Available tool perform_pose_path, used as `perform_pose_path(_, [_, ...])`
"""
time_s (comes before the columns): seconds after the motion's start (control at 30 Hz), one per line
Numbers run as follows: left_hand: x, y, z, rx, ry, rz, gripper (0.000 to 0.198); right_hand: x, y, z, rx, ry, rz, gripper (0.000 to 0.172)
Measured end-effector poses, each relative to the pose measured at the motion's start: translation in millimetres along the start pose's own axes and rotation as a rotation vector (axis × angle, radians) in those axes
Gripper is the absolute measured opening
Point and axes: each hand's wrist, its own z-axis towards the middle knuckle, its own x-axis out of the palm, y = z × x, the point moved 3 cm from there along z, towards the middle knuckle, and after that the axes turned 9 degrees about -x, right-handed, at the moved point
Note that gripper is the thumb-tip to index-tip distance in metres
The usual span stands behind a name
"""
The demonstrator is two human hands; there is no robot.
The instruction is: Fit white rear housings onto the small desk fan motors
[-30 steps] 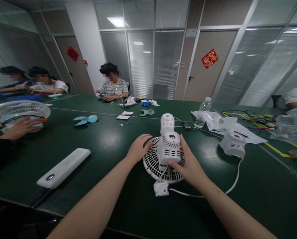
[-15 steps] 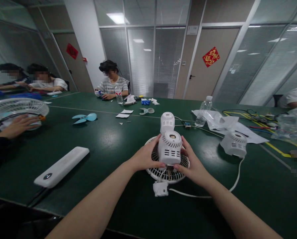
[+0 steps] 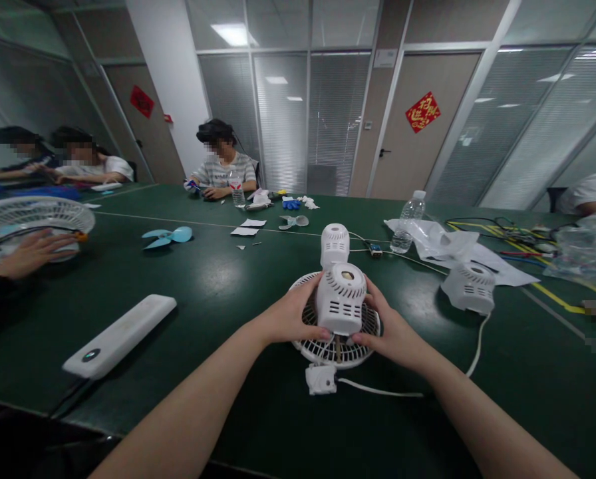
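Note:
A white fan motor housing (image 3: 341,297) stands on a round white fan grille (image 3: 336,351) lying flat on the green table (image 3: 218,286). My left hand (image 3: 289,319) grips the housing's left side, fingers curled under it. On the housing's right side my right hand (image 3: 392,332) clasps it the same way. A small white switch block (image 3: 320,378) with a white cord (image 3: 428,389) lies just in front of the grille. Behind the housing stands a second white slotted cap (image 3: 334,244).
A white remote-like bar (image 3: 120,336) lies at the left. A blue fan blade (image 3: 168,237), a water bottle (image 3: 408,222), plastic bags, another white motor cover (image 3: 468,287) and wires sit farther back. Another person's hand (image 3: 28,253) rests on a grille at far left; others sit beyond.
My left hand moved from the grille's rim onto the motor housing's left side. Both hands now clasp the housing, which shifted slightly.

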Motion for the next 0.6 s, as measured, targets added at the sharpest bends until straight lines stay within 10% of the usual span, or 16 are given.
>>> perform_pose_path(0.6, [1.0, 7.0, 4.7, -0.016, 0.026, -0.020, 0.096, 8.6, 0.6, -0.3, -0.062, -0.070, -0.084, 0.101])
